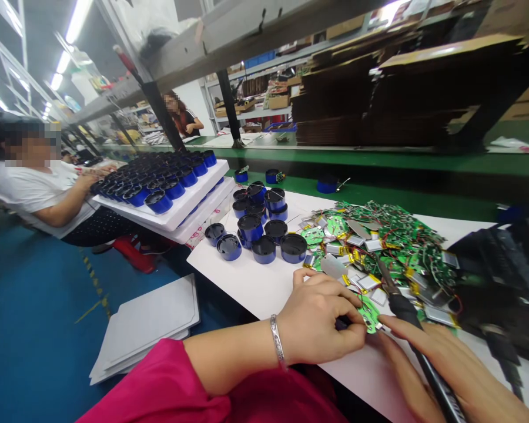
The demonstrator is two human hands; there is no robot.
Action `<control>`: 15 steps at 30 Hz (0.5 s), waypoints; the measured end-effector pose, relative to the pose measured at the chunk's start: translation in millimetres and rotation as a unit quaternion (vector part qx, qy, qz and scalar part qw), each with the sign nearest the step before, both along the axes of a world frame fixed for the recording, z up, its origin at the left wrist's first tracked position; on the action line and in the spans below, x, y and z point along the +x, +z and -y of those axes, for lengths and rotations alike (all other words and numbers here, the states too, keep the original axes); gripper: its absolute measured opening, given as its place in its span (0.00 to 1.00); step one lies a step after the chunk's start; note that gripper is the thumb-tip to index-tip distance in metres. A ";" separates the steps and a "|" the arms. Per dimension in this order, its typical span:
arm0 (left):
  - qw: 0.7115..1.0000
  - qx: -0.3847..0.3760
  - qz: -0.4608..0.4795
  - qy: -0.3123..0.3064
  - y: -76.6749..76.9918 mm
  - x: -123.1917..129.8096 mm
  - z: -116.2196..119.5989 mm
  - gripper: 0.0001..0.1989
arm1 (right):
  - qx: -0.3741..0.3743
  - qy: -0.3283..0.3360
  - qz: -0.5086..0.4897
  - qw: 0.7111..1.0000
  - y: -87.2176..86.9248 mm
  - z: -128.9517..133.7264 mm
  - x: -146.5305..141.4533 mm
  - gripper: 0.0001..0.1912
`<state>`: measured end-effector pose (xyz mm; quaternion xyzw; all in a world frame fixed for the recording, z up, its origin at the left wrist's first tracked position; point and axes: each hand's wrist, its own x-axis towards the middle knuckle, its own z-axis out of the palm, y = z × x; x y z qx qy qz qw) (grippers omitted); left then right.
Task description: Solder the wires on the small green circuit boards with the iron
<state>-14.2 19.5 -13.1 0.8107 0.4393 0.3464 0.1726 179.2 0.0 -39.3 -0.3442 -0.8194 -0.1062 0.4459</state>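
My left hand (320, 317), a silver bracelet at its wrist, pinches a round green circuit board (369, 312) low over the white worktop. A dark shape, partly hidden, shows under its fingers. Across my right hand (449, 364) lies a soldering iron (423, 346), its tip pointing up and away over the pile. Fingertips of that hand meet the board's right edge at a small pale part. Just beyond, a heap of green circuit boards (405, 226) is mixed with silver battery pouches (367, 282) and thin wires. Blue-and-black round housings (264, 249) stand clustered and partly stacked to the left.
White foam trays (189, 205) full of blue housings stand at the left, near a seated co-worker (48, 182). Grey sheets (152, 323) are stacked below the worktop edge. Black equipment (498, 264) stands on the right. Behind runs a green conveyor belt (370, 197) carrying several housings.
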 end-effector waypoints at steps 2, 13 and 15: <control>1.000 -0.003 0.004 -0.003 1.0 -1.9 0.7 0.05 | 0.010 -0.006 -0.005 1.000 -1.0 2.6 -3.5 0.13; 0.993 0.038 0.077 0.082 -4.6 6.6 10.0 0.04 | 0.027 0.036 0.021 0.999 2.6 3.3 1.4 0.09; 0.990 0.051 0.087 0.102 -7.0 9.8 11.5 0.03 | 0.034 0.047 0.042 0.997 -0.2 2.1 2.1 0.10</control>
